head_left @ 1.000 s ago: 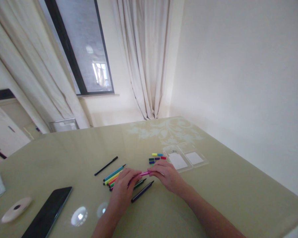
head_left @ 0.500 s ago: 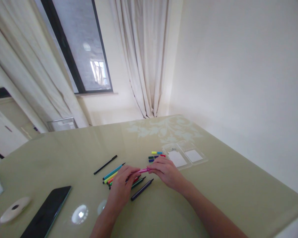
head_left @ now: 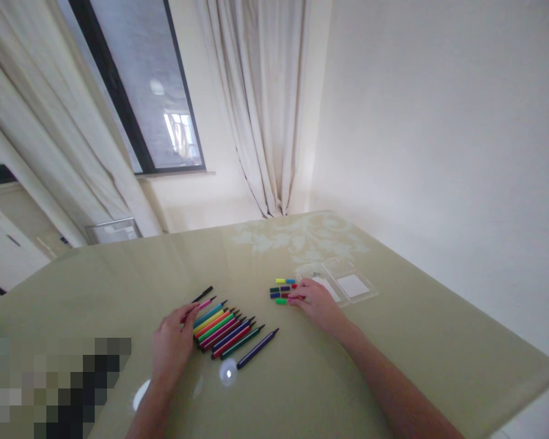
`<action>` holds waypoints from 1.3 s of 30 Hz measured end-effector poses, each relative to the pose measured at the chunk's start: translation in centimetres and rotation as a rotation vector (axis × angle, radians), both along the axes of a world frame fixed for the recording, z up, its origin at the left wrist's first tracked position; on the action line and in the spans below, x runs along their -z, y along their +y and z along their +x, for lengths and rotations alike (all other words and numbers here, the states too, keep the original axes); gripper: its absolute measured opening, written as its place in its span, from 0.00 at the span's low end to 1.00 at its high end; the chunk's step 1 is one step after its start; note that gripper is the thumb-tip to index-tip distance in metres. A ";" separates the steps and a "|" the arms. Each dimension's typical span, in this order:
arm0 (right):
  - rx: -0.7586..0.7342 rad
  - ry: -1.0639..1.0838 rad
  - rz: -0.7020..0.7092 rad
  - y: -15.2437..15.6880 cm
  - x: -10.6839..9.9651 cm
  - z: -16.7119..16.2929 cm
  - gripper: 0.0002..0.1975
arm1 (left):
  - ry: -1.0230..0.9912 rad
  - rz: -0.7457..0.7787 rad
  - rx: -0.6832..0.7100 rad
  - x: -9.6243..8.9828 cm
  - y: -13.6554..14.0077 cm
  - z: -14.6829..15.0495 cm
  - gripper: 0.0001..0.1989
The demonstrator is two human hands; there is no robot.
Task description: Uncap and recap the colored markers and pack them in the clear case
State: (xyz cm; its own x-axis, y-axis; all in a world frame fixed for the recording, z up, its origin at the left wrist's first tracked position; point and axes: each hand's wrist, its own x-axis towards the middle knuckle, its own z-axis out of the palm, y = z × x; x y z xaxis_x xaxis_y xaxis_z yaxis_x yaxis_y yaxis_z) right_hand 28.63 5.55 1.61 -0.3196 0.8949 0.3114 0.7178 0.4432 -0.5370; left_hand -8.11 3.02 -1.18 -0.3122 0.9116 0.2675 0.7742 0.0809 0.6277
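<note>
Left hand (head_left: 171,340) pinches a slim pink plastic marker (head_left: 205,304), axis toward two o'clock, multicoloured marker row (head_left: 233,334) at four on the surface (head_left: 439,341). Right hand (head_left: 319,303) nearer small coloured plastic caps (head_left: 275,290), at nine to ten; whether it grips one, cannot tell.

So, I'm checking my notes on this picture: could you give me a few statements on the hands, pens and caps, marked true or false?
1. The left hand holds a pink pen. True.
2. The right hand holds the black pen. False: it is at the small caps.
3. The clear case lies open. True.
4. The dark purple pen wears its cap. False: its pointed tip is bare.
</note>
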 end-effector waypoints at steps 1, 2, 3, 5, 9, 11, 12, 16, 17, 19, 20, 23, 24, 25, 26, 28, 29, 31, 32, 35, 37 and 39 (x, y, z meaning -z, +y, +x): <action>-0.002 -0.031 -0.017 -0.1 0.2 -0.3 0.06 | 0.024 -0.021 0.008 0.4 0.1 0.0 0.20; -0.001 -0.054 -0.030 -0.2 0.3 -0.6 0.05 | 0.042 -0.041 0.015 0.6 0.2 0.0 0.19; 0.003 -0.071 -0.038 -0.3 0.4 -0.8 0.04 | 0.053 -0.060 0.022 0.8 0.2 0.0 0.19; 0.010 -0.089 -0.050 -0.4 0.4 -1.0 0.03 | 0.065 -0.098 0.033 0.9 0.3 0.1 0.19; 0.009 -0.098 -0.045 -0.4 0.5 -1.1 0.03 | 0.132 -0.140 0.029 1.0 0.3 0.2 0.20; 0.013 -0.106 -0.040 -0.4 0.6 -1.1 0.02 | 0.160 -0.147 0.029 1.0 0.4 0.2 0.21; 0.017 -0.112 -0.042 -0.3 0.6 -1.1 0.02 | 0.160 -0.137 0.027 1.0 0.4 0.2 0.21; 0.037 -0.118 -0.053 -0.4 0.6 -1.1 0.02 | 0.177 0.027 -0.038 0.9 0.5 -0.4 0.22; 0.039 -0.115 -0.053 -0.4 0.5 -1.1 0.02 | 0.202 0.060 -0.084 0.9 0.5 -0.6 0.23; 0.038 -0.112 -0.050 -0.4 0.4 -1.1 0.02 | 0.246 0.041 -0.188 0.7 0.3 -0.9 0.25; 0.036 -0.114 -0.049 -0.4 0.3 -1.1 0.02 | 0.253 -0.005 -0.228 0.7 0.3 -1.1 0.25; 0.037 -0.121 -0.046 -0.4 0.2 -1.0 0.02 | 0.242 -0.129 -0.257 0.5 0.0 -1.2 0.24; 0.041 -0.122 -0.044 -0.4 0.2 -1.0 0.02 | 0.240 -0.140 -0.246 0.5 0.0 -1.3 0.23; 0.048 -0.120 -0.043 -0.4 0.2 -0.9 0.02 | 0.240 -0.141 -0.237 0.5 -0.1 -1.3 0.22; 0.060 -0.118 -0.040 -0.4 0.2 -0.9 0.02 | 0.237 -0.140 -0.232 0.4 -0.1 -1.3 0.22; 0.075 -0.114 -0.041 -0.5 0.2 -0.8 0.03 | 0.227 -0.145 -0.234 0.4 -0.1 -1.4 0.20; 0.078 -0.112 -0.044 -0.5 0.2 -0.8 0.02 | 0.220 -0.152 -0.239 0.4 0.0 -1.5 0.20; 0.067 -0.109 -0.053 -0.6 0.1 -0.9 0.02 | 0.205 -0.171 -0.251 0.3 0.0 -1.5 0.19; 0.057 -0.107 -0.055 -0.6 0.0 -1.0 0.03 | 0.199 -0.177 -0.255 0.4 0.0 -1.5 0.18; 0.036 -0.099 -0.046 -0.8 0.0 -1.2 0.03 | 0.198 -0.182 -0.251 0.4 0.1 -1.5 0.20; 0.029 -0.095 -0.033 -0.8 0.1 -1.3 0.04 | 0.211 -0.180 -0.242 0.5 0.1 -1.5 0.21; 0.024 -0.089 -0.018 -0.8 0.2 -1.4 0.04 | 0.219 -0.180 -0.242 0.5 0.1 -1.6 0.22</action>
